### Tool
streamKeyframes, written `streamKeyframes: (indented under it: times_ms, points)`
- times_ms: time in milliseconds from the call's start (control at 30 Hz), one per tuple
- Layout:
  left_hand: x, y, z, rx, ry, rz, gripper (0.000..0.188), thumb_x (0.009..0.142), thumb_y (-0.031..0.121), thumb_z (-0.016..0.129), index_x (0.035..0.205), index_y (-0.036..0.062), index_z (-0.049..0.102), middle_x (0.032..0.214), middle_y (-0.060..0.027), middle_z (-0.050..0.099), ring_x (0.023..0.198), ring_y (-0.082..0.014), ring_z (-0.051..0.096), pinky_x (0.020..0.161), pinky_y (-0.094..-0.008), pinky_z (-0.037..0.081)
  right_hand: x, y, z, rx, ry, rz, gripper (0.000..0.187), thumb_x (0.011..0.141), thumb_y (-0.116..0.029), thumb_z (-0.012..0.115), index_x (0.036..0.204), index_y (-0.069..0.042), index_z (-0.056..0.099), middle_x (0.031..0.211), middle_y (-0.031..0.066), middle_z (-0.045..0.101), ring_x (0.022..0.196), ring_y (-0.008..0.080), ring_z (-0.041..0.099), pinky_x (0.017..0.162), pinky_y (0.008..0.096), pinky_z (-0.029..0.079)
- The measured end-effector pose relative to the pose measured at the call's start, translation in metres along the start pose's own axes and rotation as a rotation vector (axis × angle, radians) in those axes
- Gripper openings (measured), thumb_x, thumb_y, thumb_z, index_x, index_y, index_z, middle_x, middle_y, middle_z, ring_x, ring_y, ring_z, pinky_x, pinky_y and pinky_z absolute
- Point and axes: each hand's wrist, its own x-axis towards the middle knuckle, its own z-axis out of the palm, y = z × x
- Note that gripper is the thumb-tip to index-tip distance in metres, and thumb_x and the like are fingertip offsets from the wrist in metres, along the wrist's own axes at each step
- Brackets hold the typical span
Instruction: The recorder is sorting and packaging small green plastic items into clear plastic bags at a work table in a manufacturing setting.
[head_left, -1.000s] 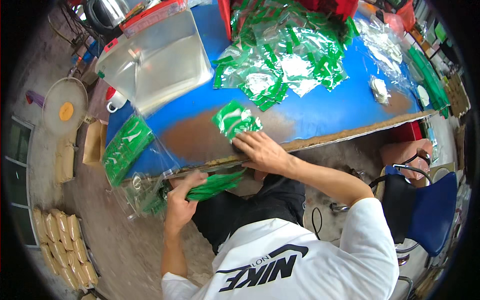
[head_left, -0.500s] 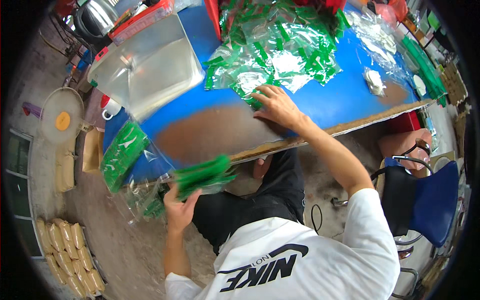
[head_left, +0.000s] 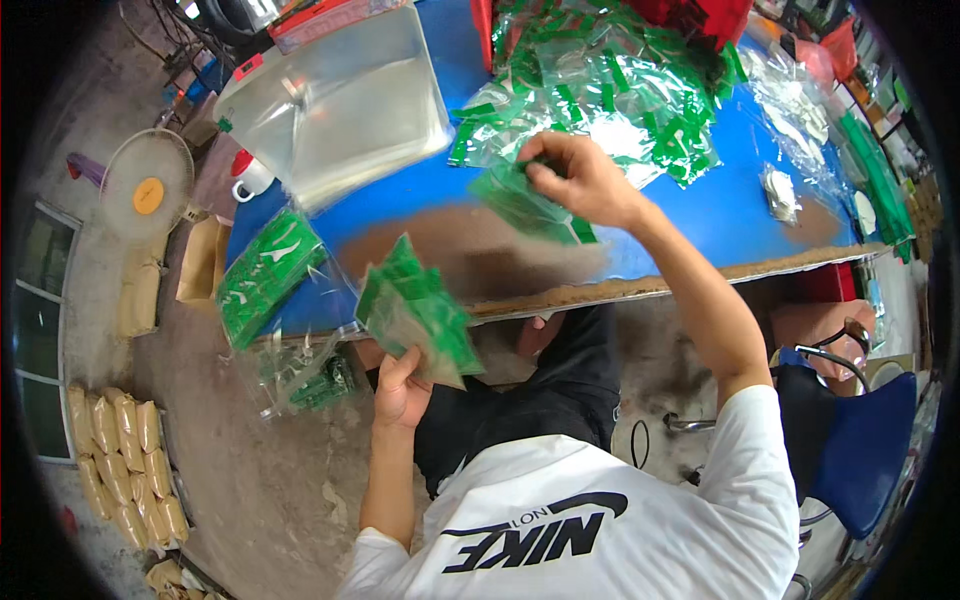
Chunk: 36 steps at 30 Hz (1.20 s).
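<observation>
A fanned stack of green-and-clear plastic packets (head_left: 420,310) is pinched at its lower end in my left hand (head_left: 403,390), in front of the table's near edge. My right hand (head_left: 580,180) is closed on a single green-edged clear packet (head_left: 530,208), slightly blurred, held over the worn brown patch of the blue table. Just beyond it spreads a large pile of similar packets (head_left: 590,85), coming out of a red container (head_left: 690,18). What lies inside the packets is too small to tell.
A stack of clear plastic sheets (head_left: 370,120) lies at the back left, near a white mug (head_left: 252,178). A bag of green packets (head_left: 268,275) overhangs the left edge. White pieces in clear bags (head_left: 780,190) lie right. A blue chair (head_left: 860,450) stands at right.
My right hand has drawn a packet off the pile's near edge and lifted it. My left hand has moved right and raised its stack, which now stands fanned upright.
</observation>
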Motion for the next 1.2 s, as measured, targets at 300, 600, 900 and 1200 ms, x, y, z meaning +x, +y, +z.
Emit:
streamKeyframes:
  times_ms: [300, 600, 900, 1200]
  points:
    - [0.043, 0.004, 0.066, 0.253, -0.102, 0.049, 0.061, 0.092, 0.013, 0.071, 0.144, 0.0021, 0.042, 0.135, -0.0079, 0.055, 0.121, -0.0187, 0.055, 0.102, -0.0358, 0.046, 0.014, -0.109, 0.009, 0.655, -0.217, -0.114, 0.035, 0.085, -0.022, 0.082, 0.108, -0.001, 0.068, 0.097, 0.0029, 0.071, 0.089, 0.0096, 0.064, 0.083, 0.0260, 0.052]
    - [0.088, -0.001, 0.059, 0.235, -0.308, -0.216, 0.065, 0.105, 0.049, 0.045, 0.148, 0.0016, 0.039, 0.136, -0.0080, 0.057, 0.123, -0.0200, 0.057, 0.103, -0.0401, 0.048, 0.017, -0.049, 0.032, -0.390, -0.545, -0.040, 0.067, 0.068, -0.031, 0.090, 0.120, 0.001, 0.064, 0.103, 0.0217, 0.071, 0.095, 0.0357, 0.070, 0.083, 0.0411, 0.054]
    - [0.086, -0.001, 0.074, 0.398, -0.219, -0.265, 0.065, 0.080, -0.001, 0.078, 0.137, 0.0014, 0.048, 0.125, -0.0067, 0.060, 0.118, -0.0193, 0.058, 0.101, -0.0350, 0.048, 0.041, -0.024, 0.058, -0.346, -0.130, -0.017, 0.053, 0.083, -0.035, 0.079, 0.121, -0.002, 0.065, 0.099, 0.0184, 0.072, 0.092, 0.0306, 0.071, 0.077, 0.0404, 0.054]
    - [0.113, 0.033, 0.062, 0.853, -0.196, 0.543, 0.067, 0.078, 0.005, 0.082, 0.136, -0.0005, 0.046, 0.128, -0.0107, 0.058, 0.119, -0.0218, 0.056, 0.103, -0.0370, 0.045, -0.017, 0.037, 0.092, 0.127, 0.015, -0.124, 0.115, 0.067, -0.029, 0.093, 0.153, 0.002, 0.023, 0.146, 0.0241, 0.047, 0.136, 0.0323, 0.047, 0.109, 0.0415, 0.042]
